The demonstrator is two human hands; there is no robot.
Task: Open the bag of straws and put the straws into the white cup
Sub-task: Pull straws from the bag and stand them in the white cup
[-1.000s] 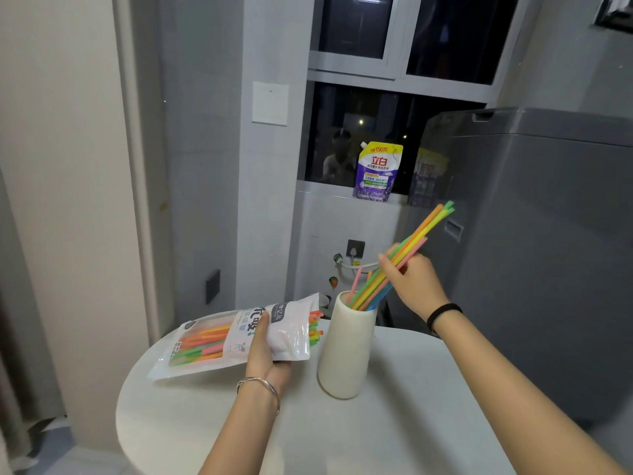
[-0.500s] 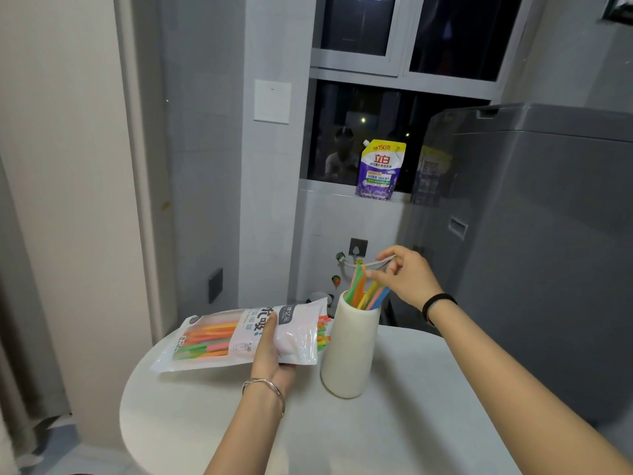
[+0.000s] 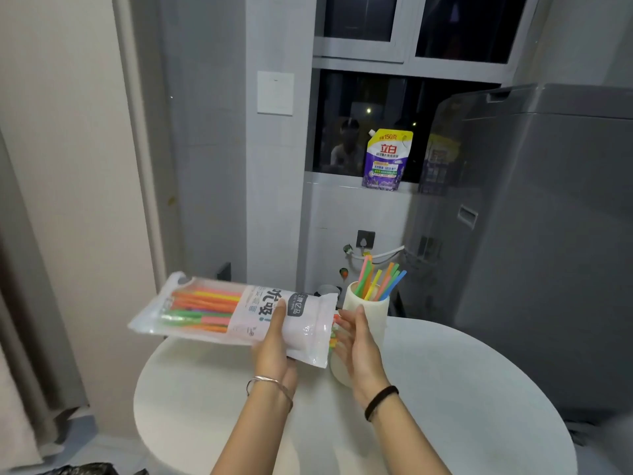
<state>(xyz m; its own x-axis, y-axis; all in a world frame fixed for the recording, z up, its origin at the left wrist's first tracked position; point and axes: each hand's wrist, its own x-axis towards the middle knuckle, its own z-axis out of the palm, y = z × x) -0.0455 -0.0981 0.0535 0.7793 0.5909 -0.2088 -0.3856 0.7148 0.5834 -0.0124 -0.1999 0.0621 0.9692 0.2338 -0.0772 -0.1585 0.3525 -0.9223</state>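
My left hand (image 3: 274,351) grips the clear bag of straws (image 3: 219,310) near its open right end and holds it level above the round table. Several coloured straws fill the bag, and their tips (image 3: 333,332) poke out of the opening. My right hand (image 3: 359,341) is at that opening with its fingers spread, touching the straw tips, just in front of the white cup (image 3: 371,308). The cup stands upright on the table with several coloured straws (image 3: 378,281) sticking up from it.
The white round table (image 3: 445,406) is bare around the cup. A grey washing machine (image 3: 534,234) stands close on the right. On the window sill behind sits a purple detergent pouch (image 3: 387,161). A wall and door frame are on the left.
My right hand let go of the straws in the cup and came down to the bag's open end. My left hand lifted the bag slightly.
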